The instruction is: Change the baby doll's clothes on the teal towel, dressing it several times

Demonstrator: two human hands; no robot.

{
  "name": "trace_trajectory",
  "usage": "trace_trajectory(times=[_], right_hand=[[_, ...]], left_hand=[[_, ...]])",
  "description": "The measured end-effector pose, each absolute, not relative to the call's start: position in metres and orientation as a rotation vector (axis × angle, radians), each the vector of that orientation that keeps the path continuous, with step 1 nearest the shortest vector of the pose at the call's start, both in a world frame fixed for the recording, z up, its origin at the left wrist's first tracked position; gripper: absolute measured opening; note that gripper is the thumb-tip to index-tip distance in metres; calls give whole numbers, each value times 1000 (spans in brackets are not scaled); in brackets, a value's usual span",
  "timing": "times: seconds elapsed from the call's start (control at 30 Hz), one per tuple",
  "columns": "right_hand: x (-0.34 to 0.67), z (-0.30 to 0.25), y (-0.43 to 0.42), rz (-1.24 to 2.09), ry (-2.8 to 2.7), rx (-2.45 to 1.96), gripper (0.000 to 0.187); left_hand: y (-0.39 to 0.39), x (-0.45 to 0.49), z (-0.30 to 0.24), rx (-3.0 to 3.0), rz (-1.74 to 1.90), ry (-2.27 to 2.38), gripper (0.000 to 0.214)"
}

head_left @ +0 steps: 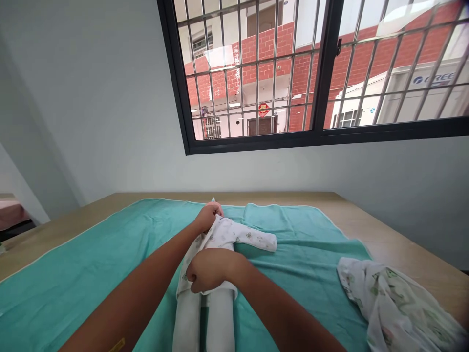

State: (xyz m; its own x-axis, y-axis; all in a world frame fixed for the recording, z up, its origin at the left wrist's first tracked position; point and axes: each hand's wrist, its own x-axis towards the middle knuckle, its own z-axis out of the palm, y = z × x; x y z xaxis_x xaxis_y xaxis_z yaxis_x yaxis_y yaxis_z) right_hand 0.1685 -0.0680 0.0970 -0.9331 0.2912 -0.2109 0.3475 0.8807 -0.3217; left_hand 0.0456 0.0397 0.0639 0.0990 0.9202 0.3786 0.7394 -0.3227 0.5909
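Observation:
A small white baby shirt (252,237) with a scattered print lies on the green cloth, one sleeve stretched out to the right. Below its hem come two white legs (220,320), either trouser legs or those of a doll; I cannot tell which. My left hand (208,217) is closed on the upper edge of the shirt near the neck. My right hand (210,269) is curled over the shirt's front lower down, fingers closed on its fabric. Both hands hide much of the shirt's left side, and no head shows.
The green cloth (110,264) is spread over a wooden table (388,234). At the right lies a crumpled white cloth (403,303) with a green print. Behind the table stand a pale wall (256,171) and a barred, dark-framed window (252,142).

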Motion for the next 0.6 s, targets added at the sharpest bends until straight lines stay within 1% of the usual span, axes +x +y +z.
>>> trace_trajectory(times=[0.2,0.37,0.47,0.53,0.6], right_hand=[[157,77,-60,-639,2926,476,19],[155,71,-53,-779,2910,515,17],[164,82,-47,-1002,2791,468,14],[176,94,-43,-1247,2737,418,15],[187,103,-37,-1514,2719,412,16]], left_hand=[[28,24,51,2064,1090,2041,18],[21,15,52,1997,1115,2142,18],[-2,16,50,1950,1194,2145,13],[-30,18,42,1921,1260,2067,17],[-64,20,29,1968,1296,1870,24]])
